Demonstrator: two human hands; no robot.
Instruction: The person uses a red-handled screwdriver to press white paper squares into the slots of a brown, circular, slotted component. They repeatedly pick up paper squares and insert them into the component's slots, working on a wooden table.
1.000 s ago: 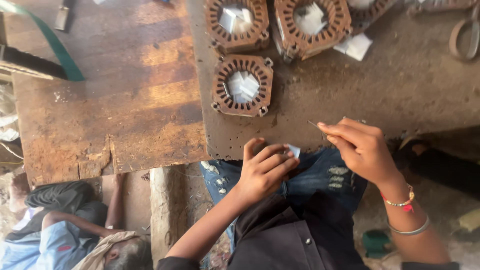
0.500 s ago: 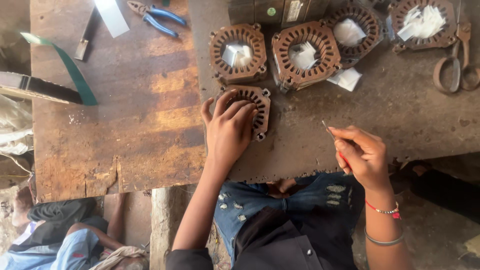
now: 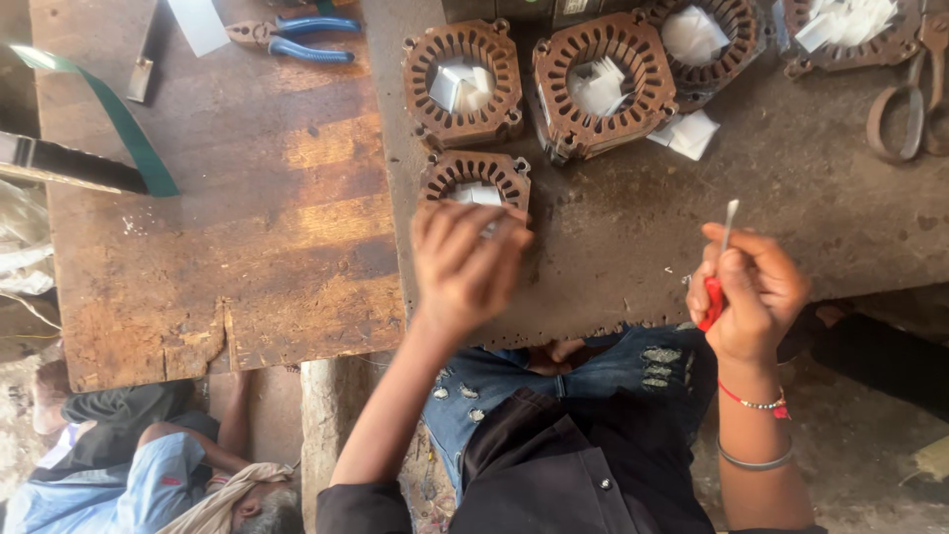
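On the metal plate, seen from the head view, the left hand is lying with fingers spread loosely over the near stator, covering its lower half. Right of that stator, the right hand is closing in a fist around a red-handled screwdriver, tip pointing up. Two more stators are sitting just beyond.

No packages, signs or screens show here. The only label-like thing is a small pale rectangular sticker on the dark block at the top edge, just above the largest rusty stator core; it is too small to make out further.
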